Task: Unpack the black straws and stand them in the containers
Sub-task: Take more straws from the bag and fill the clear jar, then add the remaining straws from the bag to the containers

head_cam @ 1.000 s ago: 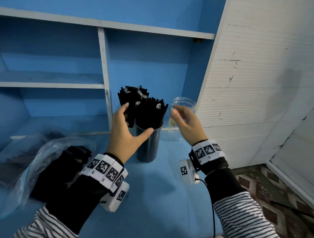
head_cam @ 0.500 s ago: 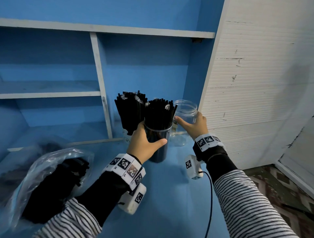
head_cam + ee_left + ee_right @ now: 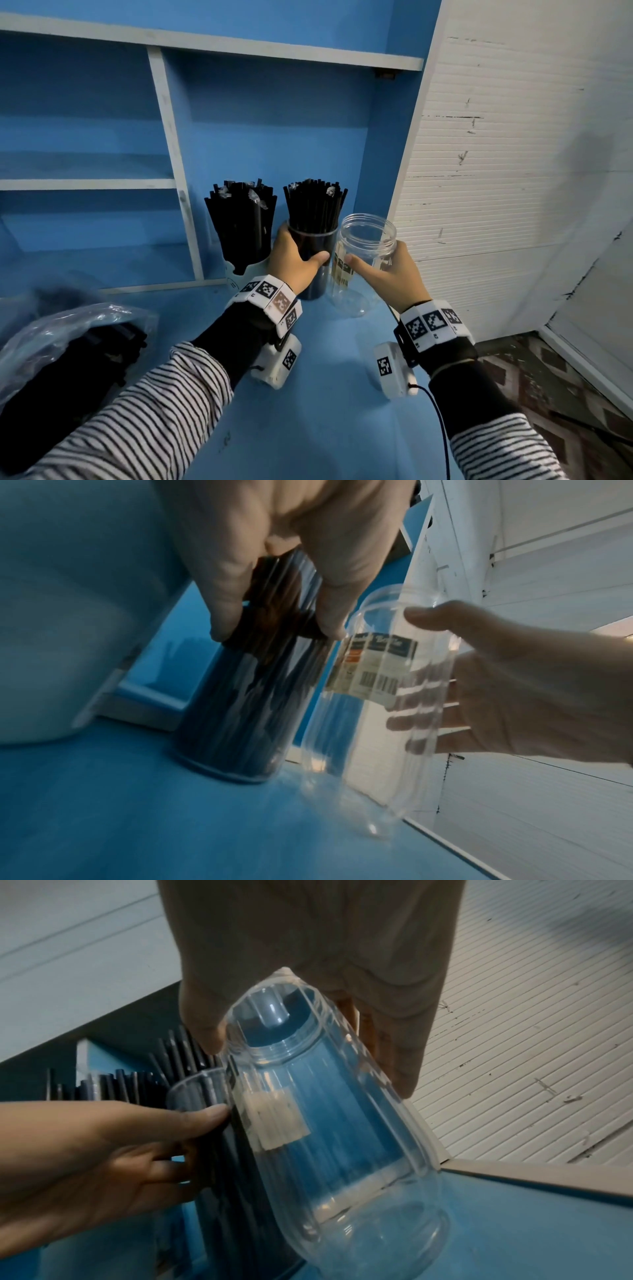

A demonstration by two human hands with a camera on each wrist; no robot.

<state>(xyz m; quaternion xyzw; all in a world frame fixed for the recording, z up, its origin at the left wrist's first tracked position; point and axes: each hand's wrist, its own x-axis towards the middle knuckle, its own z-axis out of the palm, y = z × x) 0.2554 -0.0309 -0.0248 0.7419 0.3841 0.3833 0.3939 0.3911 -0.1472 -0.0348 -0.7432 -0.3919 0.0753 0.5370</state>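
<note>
Left hand [image 3: 294, 262] curls around the clear tumbler packed with black straws [image 3: 313, 209]; right hand [image 3: 390, 275] grips the empty clear plastic jar [image 3: 368, 240], tilted on the blue counter [image 3: 325, 394]. Stand the jar flat before loading straws from the plastic bag [image 3: 68, 342].

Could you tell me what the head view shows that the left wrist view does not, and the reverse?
Only the head view shows the plastic bag of black straws lying at the left, the straw tops fanning above a white container, and the shelf.

Only the left wrist view shows the barcode label on the empty clear jar plainly, and the jar's base tilted off the blue surface.

Both show the left hand gripping the straw-filled clear container and the right hand holding the empty jar.
</note>
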